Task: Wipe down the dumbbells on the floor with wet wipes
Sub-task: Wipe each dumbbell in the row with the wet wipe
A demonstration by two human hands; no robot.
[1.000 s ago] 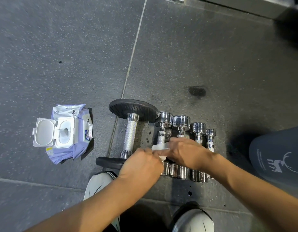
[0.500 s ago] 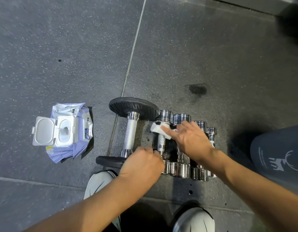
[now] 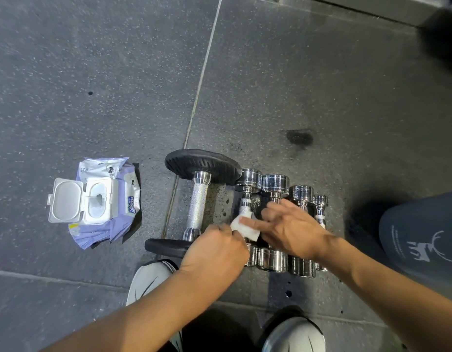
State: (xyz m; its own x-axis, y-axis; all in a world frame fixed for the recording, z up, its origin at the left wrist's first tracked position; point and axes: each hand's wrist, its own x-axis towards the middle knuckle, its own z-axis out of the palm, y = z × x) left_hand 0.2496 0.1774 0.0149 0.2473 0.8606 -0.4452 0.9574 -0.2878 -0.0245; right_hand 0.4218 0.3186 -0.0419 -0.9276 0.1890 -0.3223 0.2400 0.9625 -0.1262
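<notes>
Several dumbbells lie side by side on the dark rubber floor: a large one with black plates (image 3: 200,196) on the left, then chrome ones shrinking toward the right. My right hand (image 3: 293,228) presses a white wet wipe (image 3: 245,228) against the handle of the leftmost chrome dumbbell (image 3: 248,184). The fingers of that hand are spread over the wipe and the handles. My left hand (image 3: 214,252) is closed over the near end of that same dumbbell and hides it.
An open purple pack of wet wipes (image 3: 103,199) lies on the floor to the left, lid flipped back. My two grey shoes (image 3: 150,280) stand at the bottom, and my knee in dark fabric (image 3: 423,240) is at the right. A dark wet patch (image 3: 299,137) marks the floor beyond.
My right hand slid the wipe from the dumbbell's far end back along the handle toward me. My left hand stayed closed on the near end.
</notes>
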